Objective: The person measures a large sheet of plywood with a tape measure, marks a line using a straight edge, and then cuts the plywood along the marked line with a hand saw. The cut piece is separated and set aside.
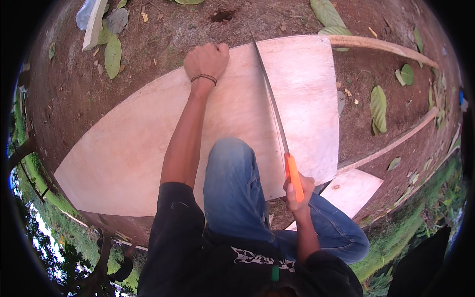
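A large pale plywood sheet [143, 143] lies across the view, low over the ground. My right hand [303, 192] is closed round the orange handle of a handsaw [273, 101]. The blade runs up and slightly left over the sheet, its tip reaching past the far edge. A thin line shows on the wood beside the blade. My left hand [207, 60] is curled over the sheet's far edge, left of the saw, fingers bent down and partly hidden. My knee in blue jeans [232, 178] rests over the near part of the sheet.
Two long wooden strips [386, 44] extend right from under the sheet. A smaller plywood piece [357, 190] lies at the lower right. Green leaves [378, 106] are scattered on the brown soil. Another wooden piece [95, 24] and clear plastic [84, 15] sit at the far left.
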Action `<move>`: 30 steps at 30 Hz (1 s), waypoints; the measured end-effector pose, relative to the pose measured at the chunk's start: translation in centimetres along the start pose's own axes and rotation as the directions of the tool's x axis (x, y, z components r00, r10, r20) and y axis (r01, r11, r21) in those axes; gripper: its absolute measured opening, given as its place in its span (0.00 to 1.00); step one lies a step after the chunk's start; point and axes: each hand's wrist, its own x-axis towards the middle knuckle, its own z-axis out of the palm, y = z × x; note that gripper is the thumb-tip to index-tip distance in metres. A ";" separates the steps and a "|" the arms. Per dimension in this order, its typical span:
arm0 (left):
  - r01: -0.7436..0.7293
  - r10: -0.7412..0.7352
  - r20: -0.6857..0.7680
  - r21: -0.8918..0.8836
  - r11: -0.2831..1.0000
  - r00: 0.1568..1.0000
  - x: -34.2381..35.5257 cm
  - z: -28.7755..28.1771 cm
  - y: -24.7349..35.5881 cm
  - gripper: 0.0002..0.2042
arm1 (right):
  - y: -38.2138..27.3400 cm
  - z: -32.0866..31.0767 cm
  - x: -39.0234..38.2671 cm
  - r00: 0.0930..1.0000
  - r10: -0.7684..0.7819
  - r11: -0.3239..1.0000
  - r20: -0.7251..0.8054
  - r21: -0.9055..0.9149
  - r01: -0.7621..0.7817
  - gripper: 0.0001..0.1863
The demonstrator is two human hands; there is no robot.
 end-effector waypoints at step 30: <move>0.005 -0.005 -0.029 -0.004 1.000 1.000 0.4 0.6 -0.1 0.24 | -1.2 0.5 0.7 0.996 0.081 0.994 -0.023 -0.070 -0.083 0.07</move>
